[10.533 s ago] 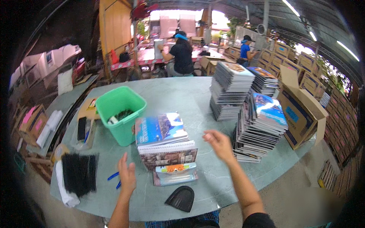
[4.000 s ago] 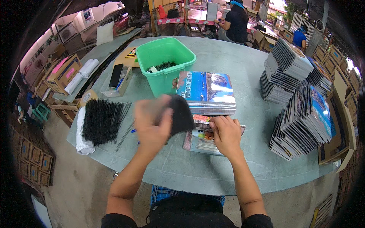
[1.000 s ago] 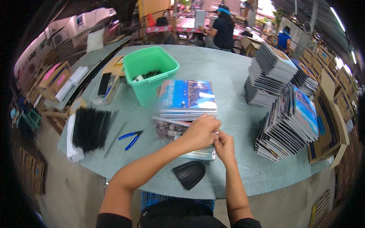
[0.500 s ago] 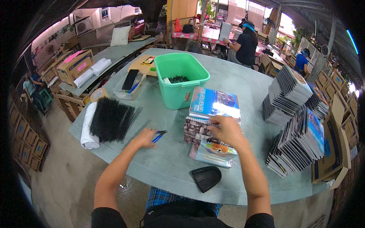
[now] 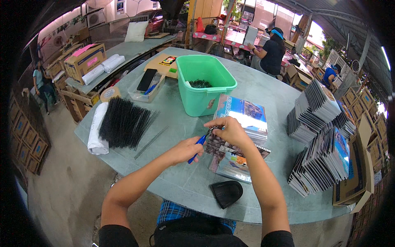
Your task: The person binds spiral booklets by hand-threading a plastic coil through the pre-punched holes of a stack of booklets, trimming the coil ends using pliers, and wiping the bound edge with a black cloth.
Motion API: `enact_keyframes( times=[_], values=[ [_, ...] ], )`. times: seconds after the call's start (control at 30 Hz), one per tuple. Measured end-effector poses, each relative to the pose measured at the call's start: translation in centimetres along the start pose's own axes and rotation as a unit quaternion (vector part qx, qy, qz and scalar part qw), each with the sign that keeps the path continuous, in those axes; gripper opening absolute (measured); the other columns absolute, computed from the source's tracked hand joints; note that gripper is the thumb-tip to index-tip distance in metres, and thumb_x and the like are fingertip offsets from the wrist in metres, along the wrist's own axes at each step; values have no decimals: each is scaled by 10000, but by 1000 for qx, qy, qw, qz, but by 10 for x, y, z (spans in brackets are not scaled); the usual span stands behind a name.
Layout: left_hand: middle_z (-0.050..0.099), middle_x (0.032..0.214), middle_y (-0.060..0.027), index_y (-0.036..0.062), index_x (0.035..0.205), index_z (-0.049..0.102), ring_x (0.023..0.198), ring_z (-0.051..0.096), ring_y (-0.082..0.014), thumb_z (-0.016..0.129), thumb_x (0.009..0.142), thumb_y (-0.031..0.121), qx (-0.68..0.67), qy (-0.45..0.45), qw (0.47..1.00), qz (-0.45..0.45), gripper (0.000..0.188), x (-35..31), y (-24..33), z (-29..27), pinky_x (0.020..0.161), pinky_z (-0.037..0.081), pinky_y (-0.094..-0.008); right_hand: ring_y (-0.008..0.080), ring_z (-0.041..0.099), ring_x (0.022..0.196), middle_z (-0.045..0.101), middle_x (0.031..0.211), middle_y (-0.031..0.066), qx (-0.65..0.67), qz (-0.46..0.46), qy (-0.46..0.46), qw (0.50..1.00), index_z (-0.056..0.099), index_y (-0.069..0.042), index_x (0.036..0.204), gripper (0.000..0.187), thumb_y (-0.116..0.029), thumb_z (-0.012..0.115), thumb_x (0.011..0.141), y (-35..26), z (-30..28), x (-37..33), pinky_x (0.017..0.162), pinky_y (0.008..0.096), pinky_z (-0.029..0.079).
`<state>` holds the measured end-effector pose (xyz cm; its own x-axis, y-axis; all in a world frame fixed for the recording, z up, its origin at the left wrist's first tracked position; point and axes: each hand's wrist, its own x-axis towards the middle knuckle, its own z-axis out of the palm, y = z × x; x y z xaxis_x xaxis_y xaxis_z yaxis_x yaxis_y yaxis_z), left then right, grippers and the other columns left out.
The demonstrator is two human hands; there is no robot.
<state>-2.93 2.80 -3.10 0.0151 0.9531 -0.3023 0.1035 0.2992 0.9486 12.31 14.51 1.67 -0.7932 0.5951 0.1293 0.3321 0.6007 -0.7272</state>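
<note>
My left hand [image 5: 186, 151] is closed round blue-handled pliers [image 5: 199, 144], whose jaws point up and right. The jaws meet the fingertips of my right hand [image 5: 231, 131], which is pinched at the left end of a spiral-bound book [image 5: 214, 146]. What the pinch holds is too small to make out. That book leans against a stack of blue-covered books [image 5: 247, 114]. Below it, under my right forearm, lies a book with a cartoon animal [image 5: 233, 164]. A single black plastic coil [image 5: 150, 142] lies left of my hands, beside a heap of black coils [image 5: 121, 123].
Behind the stack stands a green bin [image 5: 201, 96] with black scraps inside. A black wedge-shaped object [image 5: 226, 192] lies near the table's front edge. Piles of spiral-bound books [image 5: 323, 158] and an open carton [image 5: 356, 177] are on the right. A clear tray [image 5: 144, 94] holds a phone.
My left hand has lifted the pliers from beside the loose coil and brought them right, to the book. The right hand has shifted to the book's left end and now meets the jaws.
</note>
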Motion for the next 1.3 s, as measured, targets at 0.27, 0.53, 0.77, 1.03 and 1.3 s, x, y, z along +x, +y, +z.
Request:
enact_keyframes(
  times=[0.27,0.53,0.77,1.03,1.3],
  values=[
    [618,899,-102,34,996,545,664,612,-268,540,817,238,371,101,908,165,271,19,-19,-16,589,482,-397,249,600,844,608,954,126,-72,-34,77,994,686,-14,865,196,-16,679,669,4,6,-4,753,332,485],
    [592,886,-178,14,1185,470,755,619,-294,396,909,327,-203,-162,960,-109,424,1,8,-9,691,519,-419,303,582,787,580,900,170,-107,-46,148,982,635,39,726,188,-67,732,604,17,15,-5,679,351,475],
    [599,853,-187,2,1107,497,696,625,-310,411,897,318,-302,-196,925,-125,388,-4,17,-5,601,515,-426,310,589,780,582,879,180,-113,-8,173,978,628,57,713,184,-54,724,602,15,14,-6,684,360,478],
    [558,736,-91,7,1072,496,678,583,-202,470,889,315,341,49,930,127,359,9,-7,4,576,462,-313,305,596,798,595,903,171,-158,-16,132,978,621,40,747,205,-63,734,610,15,11,-6,710,355,481],
    [561,824,-12,22,1233,456,727,537,-96,500,891,325,61,-102,993,-18,458,1,-18,-14,604,425,-246,253,612,927,628,1039,176,-73,-91,259,959,657,-22,992,357,-206,740,698,-28,-88,62,780,340,490]
  ],
)
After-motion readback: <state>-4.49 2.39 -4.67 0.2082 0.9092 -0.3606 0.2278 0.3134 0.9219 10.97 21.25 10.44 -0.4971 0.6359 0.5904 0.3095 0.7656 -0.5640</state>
